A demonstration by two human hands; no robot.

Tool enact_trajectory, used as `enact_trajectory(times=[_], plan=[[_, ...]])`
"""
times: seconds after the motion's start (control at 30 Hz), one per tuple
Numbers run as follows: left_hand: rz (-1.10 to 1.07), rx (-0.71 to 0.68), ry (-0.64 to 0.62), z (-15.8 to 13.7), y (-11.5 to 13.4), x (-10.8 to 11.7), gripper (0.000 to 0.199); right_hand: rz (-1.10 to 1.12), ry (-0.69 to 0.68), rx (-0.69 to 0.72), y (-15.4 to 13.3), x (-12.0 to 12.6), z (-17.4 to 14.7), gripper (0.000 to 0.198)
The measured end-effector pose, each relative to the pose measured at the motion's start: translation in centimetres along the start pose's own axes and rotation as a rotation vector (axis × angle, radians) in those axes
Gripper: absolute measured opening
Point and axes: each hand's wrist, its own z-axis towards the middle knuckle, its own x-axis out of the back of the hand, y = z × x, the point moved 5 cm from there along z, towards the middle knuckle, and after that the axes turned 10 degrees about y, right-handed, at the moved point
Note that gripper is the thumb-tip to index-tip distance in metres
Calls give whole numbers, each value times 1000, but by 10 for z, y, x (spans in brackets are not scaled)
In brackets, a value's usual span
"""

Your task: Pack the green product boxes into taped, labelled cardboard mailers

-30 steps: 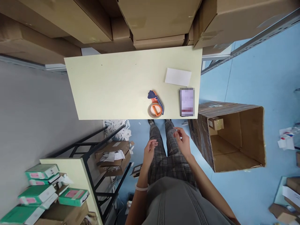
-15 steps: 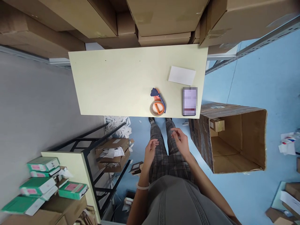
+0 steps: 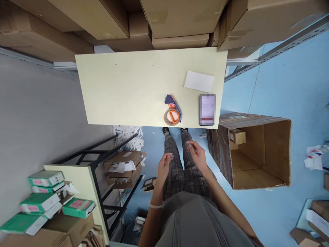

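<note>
My left hand (image 3: 165,164) hangs in front of my lap, fingers loosely bent, with nothing in it. Beside it, my right hand (image 3: 197,155) is held in the air with its fingers partly stretched and apart, also bare. Neither one touches the pale table (image 3: 123,92) beyond them. Close to the table's near edge lies a tape dispenser (image 3: 175,107) in orange and dark blue, with a roll of tape (image 3: 166,117) on it. To its right is a phone-like flat item (image 3: 207,109), its face pixelated. Behind that lies a white sheet or card (image 3: 198,81).
Cardboard boxes (image 3: 185,20) line a shelf behind the table. A large open carton (image 3: 260,154) holding a small box (image 3: 237,136) stands right. Green boxes (image 3: 41,203) are piled on a side table at left, beside a black metal frame (image 3: 96,178).
The whole view has shifted very slightly. Both hands keep nearly the same pose, and the things on the table stay where they were.
</note>
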Motion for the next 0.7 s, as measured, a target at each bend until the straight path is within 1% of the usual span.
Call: enact_trajectory(times=[0.27,0.7], plan=[[24,5,-11,-2,-2,-2,47,-11,10,-8,3,4,-1,32],[41,8,-18,-3,-1,-2,45,-14,-18,2,1,2,-1,33]])
